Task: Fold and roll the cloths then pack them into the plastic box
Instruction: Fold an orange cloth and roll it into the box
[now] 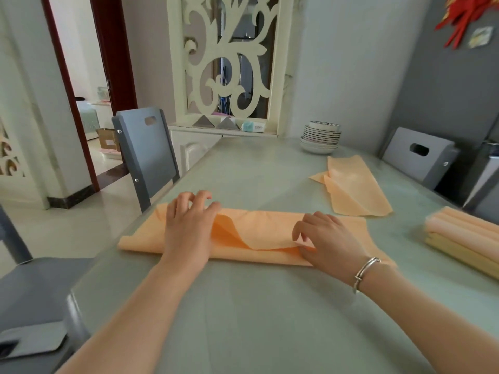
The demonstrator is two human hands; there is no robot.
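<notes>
A: Start at the left. What do you have there?

B: A grey chair (147,155) stands at the left edge of the pale green tabletop (256,306). Just right of it, your left hand (189,225) lies on the left part of the orange cloth (270,233), palm down, the fingers curled over the cloth's far edge. That grip looks like a press with bent fingers; whether it actually pinches the fabric, I cannot tell.

A: And the cloth itself?

B: It stretches as a long folded band across the tabletop in front of you, reaching from left of your left hand to past your right wrist. Between your hands its top layer is lifted into a loose flap, showing a darker orange underside.

A: The right hand?

B: Your right hand (324,238) rests on the right part of the band. Its grip is narrow: thumb and fingertips pinch the near corner of that lifted flap. A silver bracelet (366,273) sits on the wrist.

A: Further right?

B: A second orange cloth (356,190) lies loosely spread beyond your right hand, well apart from it. Behind it is a stack of plates (321,139). At the right edge lie rolled cloths (464,233), peach ones over yellowish ones, with another grey chair (421,155) behind.
</notes>
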